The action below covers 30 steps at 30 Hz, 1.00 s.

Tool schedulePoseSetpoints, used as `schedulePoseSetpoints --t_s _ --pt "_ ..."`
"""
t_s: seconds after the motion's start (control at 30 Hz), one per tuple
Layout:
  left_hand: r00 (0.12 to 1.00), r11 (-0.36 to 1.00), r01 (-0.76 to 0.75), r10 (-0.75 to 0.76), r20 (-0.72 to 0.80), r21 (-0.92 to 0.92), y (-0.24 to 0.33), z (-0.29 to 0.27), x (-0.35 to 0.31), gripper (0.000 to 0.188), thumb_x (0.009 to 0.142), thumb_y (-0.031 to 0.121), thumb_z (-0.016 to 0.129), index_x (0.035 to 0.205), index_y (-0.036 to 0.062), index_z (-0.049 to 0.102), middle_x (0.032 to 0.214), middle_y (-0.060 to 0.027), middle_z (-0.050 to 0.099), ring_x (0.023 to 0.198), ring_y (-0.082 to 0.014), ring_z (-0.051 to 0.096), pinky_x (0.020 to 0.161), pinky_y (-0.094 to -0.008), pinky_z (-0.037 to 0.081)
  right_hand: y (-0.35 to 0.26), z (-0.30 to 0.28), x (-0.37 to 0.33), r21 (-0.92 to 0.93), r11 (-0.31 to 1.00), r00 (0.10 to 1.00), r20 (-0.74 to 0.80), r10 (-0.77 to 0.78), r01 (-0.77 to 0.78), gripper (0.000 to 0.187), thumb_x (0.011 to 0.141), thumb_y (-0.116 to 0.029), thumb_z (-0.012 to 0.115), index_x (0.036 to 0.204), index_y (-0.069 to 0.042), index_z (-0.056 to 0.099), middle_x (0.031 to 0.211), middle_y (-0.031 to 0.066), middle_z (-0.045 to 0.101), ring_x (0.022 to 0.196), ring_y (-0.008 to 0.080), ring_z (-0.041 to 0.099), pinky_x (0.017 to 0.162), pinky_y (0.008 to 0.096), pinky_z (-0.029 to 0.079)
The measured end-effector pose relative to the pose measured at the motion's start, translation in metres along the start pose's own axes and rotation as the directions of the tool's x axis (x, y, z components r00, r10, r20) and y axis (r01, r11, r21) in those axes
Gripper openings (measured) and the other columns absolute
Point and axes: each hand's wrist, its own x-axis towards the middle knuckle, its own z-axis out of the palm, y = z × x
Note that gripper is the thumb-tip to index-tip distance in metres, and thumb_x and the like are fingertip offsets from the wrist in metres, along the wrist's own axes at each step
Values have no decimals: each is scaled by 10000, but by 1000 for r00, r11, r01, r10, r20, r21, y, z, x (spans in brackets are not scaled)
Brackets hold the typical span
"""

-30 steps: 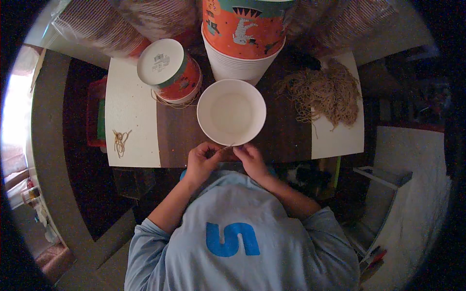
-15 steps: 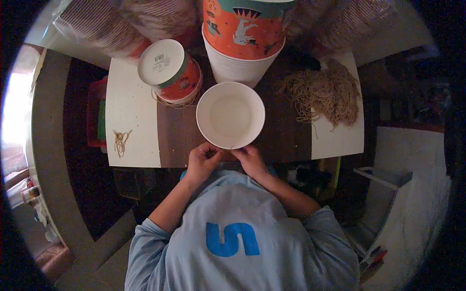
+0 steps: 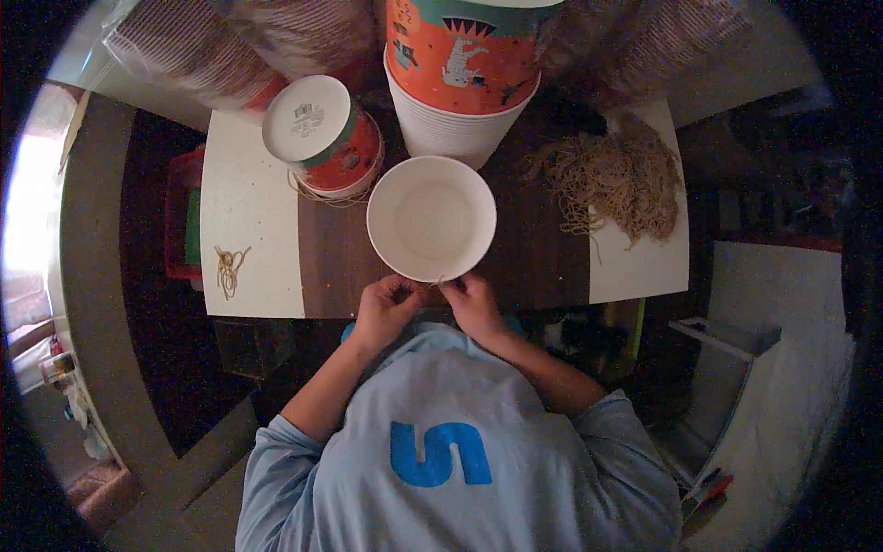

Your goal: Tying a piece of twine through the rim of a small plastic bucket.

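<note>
A white paper tub [image 3: 432,221] stands open side up at the front middle of the table. Both my hands meet at its near rim, low against its outer wall. A short bit of tan string [image 3: 440,280] shows at that rim beside my right fingertips. My right hand [image 3: 471,304] is closed in a pinch there, apparently on the string. My left hand [image 3: 388,305] is also closed, thumb against curled fingers; what lies in them is hidden.
An upside-down orange and green tub [image 3: 342,152] with string around its base stands at left. Behind rises a tall stack of tubs [image 3: 460,120]. A heap of tan strings [image 3: 625,179] lies right, a few strings [image 3: 230,270] left. Wrapped tub stacks [image 3: 184,46] line the back.
The white tub has shifted slightly left. My right hand has moved a little left with it, still at the near rim, and the left hand has barely moved.
</note>
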Motion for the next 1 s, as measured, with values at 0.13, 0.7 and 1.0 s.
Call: schedulePoseSetpoints --t_s 0.13,0.7,1.0 --pt "1000 1000 -5 5 13 10 -2 -5 -1 72 799 33 594 863 2 603 755 -1 603 694 -60 549 623 -204 447 -12 0 -2 -72 997 999 -46 -17 13 203 830 -170 584 957 -11 597 817 104 637 732 177 596 656 308 466" --pt "986 921 -151 113 123 358 48 -7 -52 122 791 55 563 884 3 623 802 -127 621 714 -174 599 633 -278 466 -61 -15 -23 -528 501 683 228 -694 686 230 641 -67 681 860 -94 618 973 52 540 844 227 522 736 346 421" --pt "973 906 -184 113 204 380 64 -15 -71 110 787 83 597 842 -10 623 724 -132 594 641 -137 568 601 -267 461 -53 -12 -25 -375 496 615 343 -710 783 222 644 -105 659 860 -98 610 980 71 548 877 248 523 762 401 410"
